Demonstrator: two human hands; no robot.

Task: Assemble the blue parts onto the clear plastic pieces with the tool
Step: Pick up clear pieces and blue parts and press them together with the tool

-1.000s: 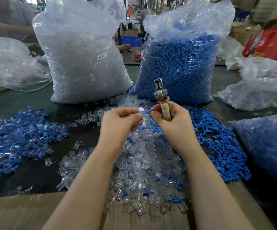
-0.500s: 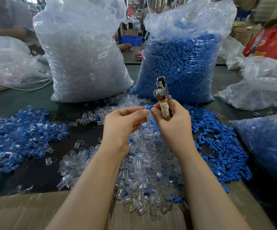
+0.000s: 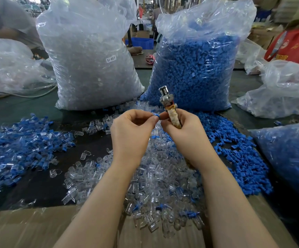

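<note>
The left hand (image 3: 132, 135) is raised over the middle of the table, its thumb and forefinger curled together and pinching a small blue part (image 3: 157, 115); whether a clear piece sits in the same pinch is hidden by the fingers. The right hand (image 3: 184, 131) meets it fingertip to fingertip, its fingers wrapped round the handle of the tool (image 3: 169, 106), which stands upright above the knuckles; the handle looks bound in yellowed tape, the head is bright jointed metal, and its lower end is lost in the palm.

Below the hands lies a heap of clear plastic pieces (image 3: 156, 178), small glossy tube-like shapes; to the right spreads a pile of loose blue parts (image 3: 242, 158), matt and angular; to the left a pile of clear pieces with blue fitted in them (image 3: 21, 145). The dark table (image 3: 37, 187) carries a sheet of brown cardboard (image 3: 19, 228) at its near edge.

Behind stand two tall crinkled plastic sacks: a sack of clear pieces (image 3: 91, 68) with a label reading SJ-017, and a sack of blue parts (image 3: 195, 68); another bag of blue (image 3: 288, 158) is cut off at the right edge. Thin film bags slump at far left (image 3: 7, 68) and far right (image 3: 285, 90); the workshop beyond is blurred, with a blue crate (image 3: 141, 42) between the sacks and a red bag (image 3: 295, 45) partly out of view.
</note>
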